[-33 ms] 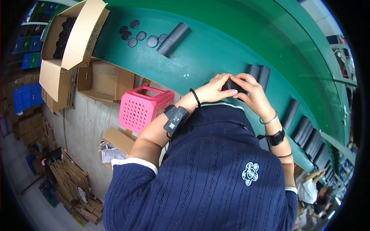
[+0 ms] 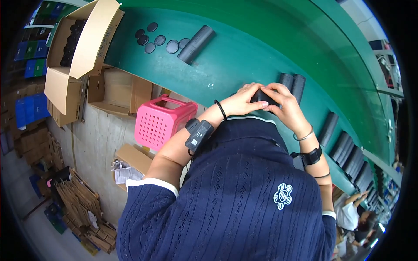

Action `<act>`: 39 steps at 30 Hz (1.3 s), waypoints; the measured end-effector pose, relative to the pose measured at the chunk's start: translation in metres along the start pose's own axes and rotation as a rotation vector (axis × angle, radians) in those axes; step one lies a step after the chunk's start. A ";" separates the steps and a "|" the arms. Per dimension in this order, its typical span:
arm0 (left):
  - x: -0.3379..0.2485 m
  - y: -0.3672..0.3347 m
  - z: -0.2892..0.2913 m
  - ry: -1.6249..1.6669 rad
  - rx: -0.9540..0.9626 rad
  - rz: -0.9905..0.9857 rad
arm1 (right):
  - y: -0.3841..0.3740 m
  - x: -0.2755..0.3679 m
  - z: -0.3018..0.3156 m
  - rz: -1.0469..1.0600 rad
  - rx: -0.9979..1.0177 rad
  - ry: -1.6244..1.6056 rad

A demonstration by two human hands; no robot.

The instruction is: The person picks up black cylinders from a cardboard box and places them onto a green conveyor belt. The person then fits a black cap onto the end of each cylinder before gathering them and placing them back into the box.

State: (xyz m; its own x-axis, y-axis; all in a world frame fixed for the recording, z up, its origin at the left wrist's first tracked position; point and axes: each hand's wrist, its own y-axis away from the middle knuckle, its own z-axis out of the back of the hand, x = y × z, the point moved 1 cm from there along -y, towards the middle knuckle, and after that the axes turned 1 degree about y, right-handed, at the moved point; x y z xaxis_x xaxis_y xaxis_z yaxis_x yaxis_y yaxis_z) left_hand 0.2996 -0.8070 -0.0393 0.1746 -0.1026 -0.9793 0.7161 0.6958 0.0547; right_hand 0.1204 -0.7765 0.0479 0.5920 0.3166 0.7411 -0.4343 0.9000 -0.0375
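Note:
Close in front of my body, at the near edge of the green work table (image 2: pixel 235 56), both hands are closed around the round end of a black cylinder (image 2: pixel 262 97). My left hand (image 2: pixel 244 100) grips its left side with the thumb laid across the end. From the right, my right hand (image 2: pixel 284 102) wraps it, fingertips at the top and thumb below. The rest of the cylinder is hidden by my hands. Just beyond my right hand lie two black textured cylinders (image 2: pixel 298 87). Another black cylinder (image 2: pixel 197 44) lies further left, beside several black round caps (image 2: pixel 160 40).
An open cardboard box (image 2: pixel 98 41) with black pieces stands at the far left. Below it are another carton (image 2: pixel 115 92) and a pink plastic stool (image 2: pixel 159 122). More black cylinders (image 2: pixel 342 145) line the table on the right, with co-workers (image 2: pixel 352 215) beyond.

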 end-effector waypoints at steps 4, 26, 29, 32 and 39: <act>0.001 -0.001 0.001 -0.029 -0.003 -0.031 | -0.005 0.006 0.003 0.014 0.020 0.090; -0.016 0.006 0.002 0.656 -0.088 0.095 | -0.021 -0.030 -0.031 -0.521 0.048 -0.843; -0.025 0.000 0.008 0.576 -0.158 0.087 | -0.013 -0.034 -0.024 -0.477 0.065 -0.910; -0.039 -0.022 0.011 1.094 -0.136 0.039 | 0.017 -0.035 -0.005 -0.160 -0.059 -0.398; -0.024 -0.096 -0.041 0.910 -0.100 0.307 | 0.130 -0.074 0.047 -0.619 -0.655 -0.290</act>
State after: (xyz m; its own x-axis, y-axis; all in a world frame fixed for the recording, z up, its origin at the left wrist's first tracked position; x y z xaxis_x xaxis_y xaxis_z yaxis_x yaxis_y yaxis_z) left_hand 0.1992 -0.8421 -0.0286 -0.2758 0.6548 -0.7037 0.6581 0.6622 0.3583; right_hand -0.0122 -0.6970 0.0195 0.3591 -0.2810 0.8900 0.4200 0.9002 0.1147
